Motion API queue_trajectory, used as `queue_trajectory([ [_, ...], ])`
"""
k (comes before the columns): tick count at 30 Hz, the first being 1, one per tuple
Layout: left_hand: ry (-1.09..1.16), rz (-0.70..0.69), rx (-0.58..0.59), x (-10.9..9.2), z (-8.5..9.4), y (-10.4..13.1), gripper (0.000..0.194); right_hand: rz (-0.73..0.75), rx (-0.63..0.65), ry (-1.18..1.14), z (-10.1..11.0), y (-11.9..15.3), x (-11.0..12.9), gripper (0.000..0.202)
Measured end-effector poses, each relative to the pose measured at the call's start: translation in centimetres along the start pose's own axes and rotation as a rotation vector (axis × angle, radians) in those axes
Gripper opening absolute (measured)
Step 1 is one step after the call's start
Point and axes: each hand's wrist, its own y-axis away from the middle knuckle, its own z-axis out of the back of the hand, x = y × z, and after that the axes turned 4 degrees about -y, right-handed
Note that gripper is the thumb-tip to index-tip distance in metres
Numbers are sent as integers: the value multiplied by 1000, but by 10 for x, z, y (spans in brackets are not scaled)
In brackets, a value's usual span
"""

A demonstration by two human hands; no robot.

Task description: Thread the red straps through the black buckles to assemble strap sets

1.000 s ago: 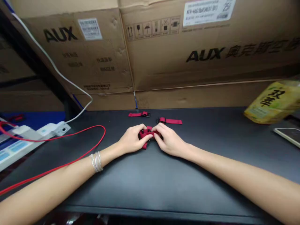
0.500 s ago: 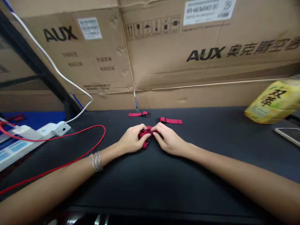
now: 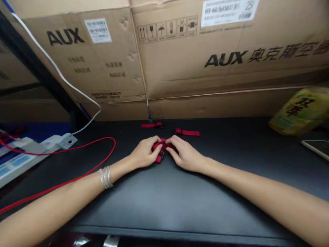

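– Red cable (image 3: 112, 144) is looped at the left; what is found next?
– By the left hand (image 3: 145, 152), thumb and fingers almost together, bunched red strap (image 3: 156, 146) is pinched at the middle of the table (image 3: 164, 202); one loose strap (image 3: 148, 126) is laid behind.
– And farther right?
– The bunch is pinched by the right hand (image 3: 183, 152) too, as narrowly, seemingly to be steadied from both sides. A second strap (image 3: 190, 133) is laid beyond, presumably clear of the fingers.

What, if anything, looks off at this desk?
One mild thing: the red cable at left loops loosely close beside the left forearm, so it might snag. I see no spill.
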Motion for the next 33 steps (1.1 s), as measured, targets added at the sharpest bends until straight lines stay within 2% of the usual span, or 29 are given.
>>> queue_trajectory([
  [13,-32,-3,-9,0,0,0,20,9,7,-5,0,0,2,13],
  [20,-35,-17,-6,1,0,0,9,24,21,21,1,0,4,12],
  [33,-10,-10,-6,-1,0,1,11,20,23,45,1,0,5,13],
])
